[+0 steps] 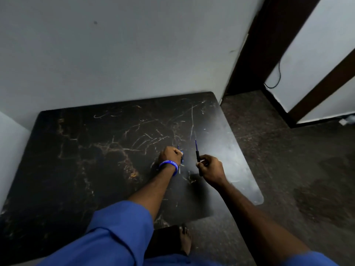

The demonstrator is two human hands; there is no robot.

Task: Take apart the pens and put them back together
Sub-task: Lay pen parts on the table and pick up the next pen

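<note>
My right hand (210, 170) pinches a dark pen part (197, 155) with a thin blue refill sticking up from it, held above the black marbled table (86, 150). My left hand (170, 155), with a blue wristband (169, 165), is closed around small blue pen pieces (181, 155) just left of the right hand's part. The two hands are a short gap apart over the right-centre of the table. What exactly lies inside the left fist is hidden.
The table stands against a white wall (115, 54), its rounded right edge (249, 169) next to dark speckled floor. A dark door frame (255, 45) rises at the right. My bare foot (185, 239) shows below the table's front edge.
</note>
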